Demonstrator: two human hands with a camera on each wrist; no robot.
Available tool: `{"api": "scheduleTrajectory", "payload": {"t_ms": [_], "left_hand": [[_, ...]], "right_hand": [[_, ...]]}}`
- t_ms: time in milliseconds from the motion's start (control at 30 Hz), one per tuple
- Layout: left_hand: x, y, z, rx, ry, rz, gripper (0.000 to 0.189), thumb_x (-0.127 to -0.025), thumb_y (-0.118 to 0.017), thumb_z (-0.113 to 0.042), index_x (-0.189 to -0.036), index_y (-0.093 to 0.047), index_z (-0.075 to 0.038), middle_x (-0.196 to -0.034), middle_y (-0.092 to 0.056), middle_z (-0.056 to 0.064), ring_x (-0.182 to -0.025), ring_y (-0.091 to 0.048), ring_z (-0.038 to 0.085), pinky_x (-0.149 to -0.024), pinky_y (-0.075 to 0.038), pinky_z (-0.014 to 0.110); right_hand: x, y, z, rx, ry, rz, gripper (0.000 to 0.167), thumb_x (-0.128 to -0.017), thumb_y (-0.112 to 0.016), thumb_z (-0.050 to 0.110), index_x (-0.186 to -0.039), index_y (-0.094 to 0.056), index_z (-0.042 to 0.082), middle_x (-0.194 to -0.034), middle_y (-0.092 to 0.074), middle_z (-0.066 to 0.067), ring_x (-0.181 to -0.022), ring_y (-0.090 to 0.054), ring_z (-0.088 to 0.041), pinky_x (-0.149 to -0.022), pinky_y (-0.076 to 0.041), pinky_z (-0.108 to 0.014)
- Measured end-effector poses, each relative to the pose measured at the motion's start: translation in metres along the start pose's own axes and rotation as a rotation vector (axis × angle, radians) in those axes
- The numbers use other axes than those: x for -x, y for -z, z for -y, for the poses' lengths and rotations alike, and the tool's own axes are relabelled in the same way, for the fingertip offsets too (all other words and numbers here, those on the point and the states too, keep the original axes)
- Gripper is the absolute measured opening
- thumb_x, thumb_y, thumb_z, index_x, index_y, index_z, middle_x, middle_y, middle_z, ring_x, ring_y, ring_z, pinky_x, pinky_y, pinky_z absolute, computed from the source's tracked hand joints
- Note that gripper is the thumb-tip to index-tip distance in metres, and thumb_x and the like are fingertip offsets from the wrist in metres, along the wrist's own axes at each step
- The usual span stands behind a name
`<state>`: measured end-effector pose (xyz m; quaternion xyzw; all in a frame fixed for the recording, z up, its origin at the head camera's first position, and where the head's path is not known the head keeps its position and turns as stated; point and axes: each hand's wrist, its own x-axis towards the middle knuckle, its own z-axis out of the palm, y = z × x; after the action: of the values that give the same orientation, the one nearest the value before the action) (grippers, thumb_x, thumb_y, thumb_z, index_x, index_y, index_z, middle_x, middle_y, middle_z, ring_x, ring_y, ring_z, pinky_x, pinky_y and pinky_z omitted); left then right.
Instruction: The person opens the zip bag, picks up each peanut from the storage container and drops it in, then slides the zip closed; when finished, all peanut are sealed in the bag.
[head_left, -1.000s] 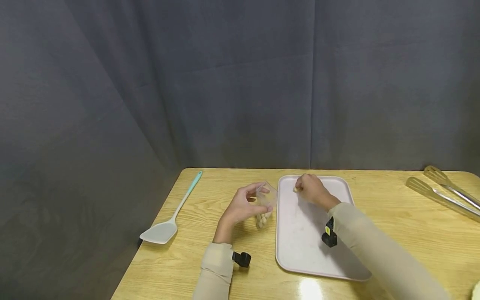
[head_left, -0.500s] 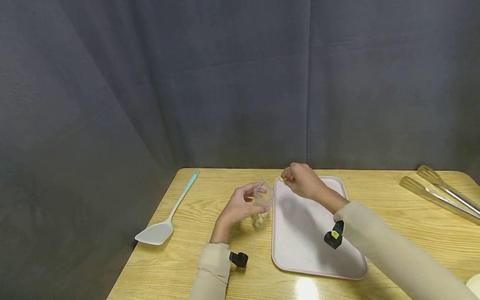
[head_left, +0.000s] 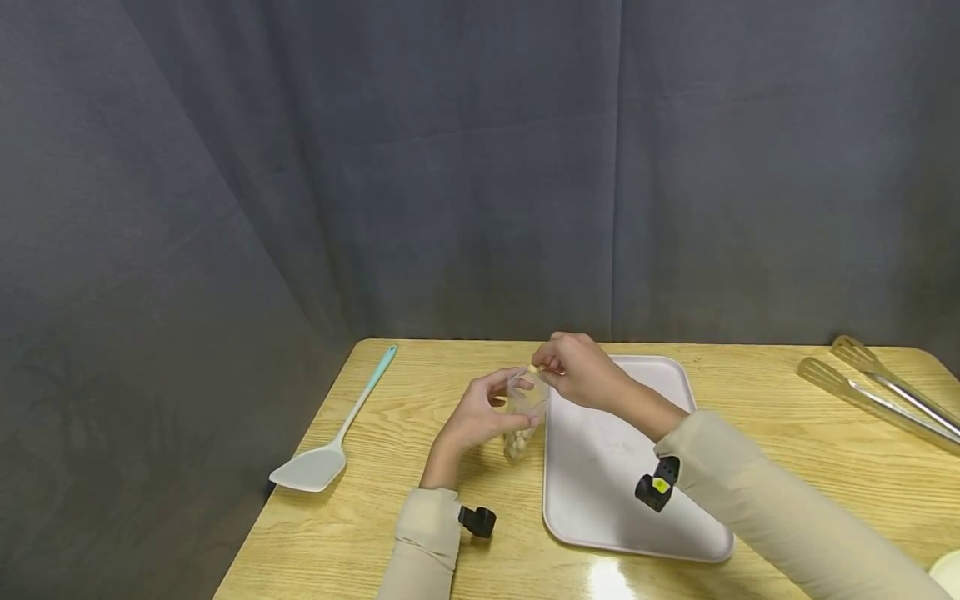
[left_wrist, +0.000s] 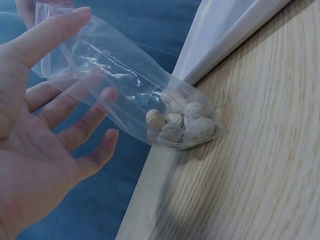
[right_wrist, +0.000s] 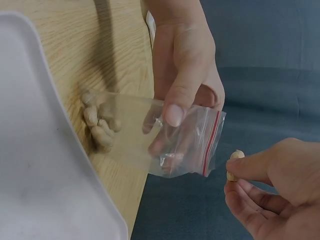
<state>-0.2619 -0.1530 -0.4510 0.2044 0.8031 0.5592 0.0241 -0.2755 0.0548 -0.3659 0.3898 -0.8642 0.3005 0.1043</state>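
My left hand [head_left: 477,410] grips a clear zip bag [left_wrist: 125,70] near its top, thumb on one side and fingers on the other. Several unshelled peanuts [left_wrist: 182,120] lie in the bag's bottom corner, down by the wooden table. A red line runs along the bag's mouth [right_wrist: 211,145], which faces my right hand [right_wrist: 280,185] in the right wrist view. Between thumb and fingertips, that hand pinches a single peanut [right_wrist: 235,165] just outside the mouth. The head view has this peanut right above the bag's opening.
Right beside the bag lies a pale pink tray [head_left: 637,533], partly under my right forearm. A spatula [head_left: 315,467] with a turquoise handle is at the table's left. Metal tongs [head_left: 870,392] lie at the right, and a pale round edge [head_left: 947,573] shows at the lower right corner.
My right hand has lifted a peanut from the far part of the tray and carried it left to the bag's mouth. The left hand keeps holding the bag in about the same place.
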Motion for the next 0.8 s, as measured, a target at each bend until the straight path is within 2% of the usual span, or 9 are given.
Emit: {"api": "scheduleTrajectory", "payload": {"t_ms": [267,433,567,700,800], "left_hand": [[0.000,-0.001,-0.003,0.017,0.011,0.005,0.076,-0.080,-0.083,-0.012,-0.146,-0.047,-0.004,-0.128,-0.064,0.014,-0.118,-0.055,0.031,-0.102,-0.042,0.054],[0.007,0.001,-0.024,0.034,0.016,0.032,0.073,-0.082,-0.079,-0.007,-0.146,-0.044,0.002,-0.130,-0.060,0.024,-0.119,-0.053,0.042,-0.102,-0.039,0.060],[0.010,0.002,-0.036,0.036,-0.001,0.046,0.070,-0.083,-0.078,-0.006,-0.144,-0.046,0.005,-0.128,-0.061,0.025,-0.118,-0.052,0.044,-0.103,-0.037,0.062],[0.006,0.001,-0.021,0.018,0.012,0.026,0.072,-0.082,-0.080,-0.009,-0.145,-0.047,-0.001,-0.129,-0.061,0.020,-0.120,-0.052,0.040,-0.103,-0.038,0.060],[0.001,0.000,-0.008,-0.003,0.035,-0.003,0.073,-0.080,-0.082,-0.013,-0.145,-0.050,-0.007,-0.133,-0.060,0.013,-0.120,-0.054,0.035,-0.102,-0.040,0.057]], "right_hand": [[-0.001,-0.001,0.005,-0.012,0.003,-0.003,0.013,-0.082,-0.073,-0.009,-0.094,-0.074,-0.003,-0.085,-0.066,-0.009,-0.078,-0.064,-0.021,-0.069,-0.055,-0.032],[0.000,-0.003,0.006,-0.019,-0.004,-0.002,0.014,-0.083,-0.072,-0.009,-0.095,-0.074,-0.004,-0.085,-0.066,-0.010,-0.078,-0.064,-0.021,-0.069,-0.055,-0.032],[0.001,-0.005,0.005,-0.010,-0.010,0.004,0.012,-0.084,-0.071,-0.006,-0.095,-0.074,-0.004,-0.084,-0.067,-0.009,-0.077,-0.063,-0.020,-0.069,-0.055,-0.033],[0.005,-0.008,0.004,-0.008,-0.028,-0.009,0.011,-0.087,-0.071,0.001,-0.097,-0.074,-0.003,-0.083,-0.066,-0.005,-0.075,-0.062,-0.019,-0.068,-0.053,-0.033],[0.011,-0.011,0.007,-0.015,-0.046,-0.072,0.009,-0.089,-0.073,0.011,-0.087,-0.071,0.002,-0.076,-0.062,-0.001,-0.070,-0.059,-0.019,-0.064,-0.049,-0.032]]}}
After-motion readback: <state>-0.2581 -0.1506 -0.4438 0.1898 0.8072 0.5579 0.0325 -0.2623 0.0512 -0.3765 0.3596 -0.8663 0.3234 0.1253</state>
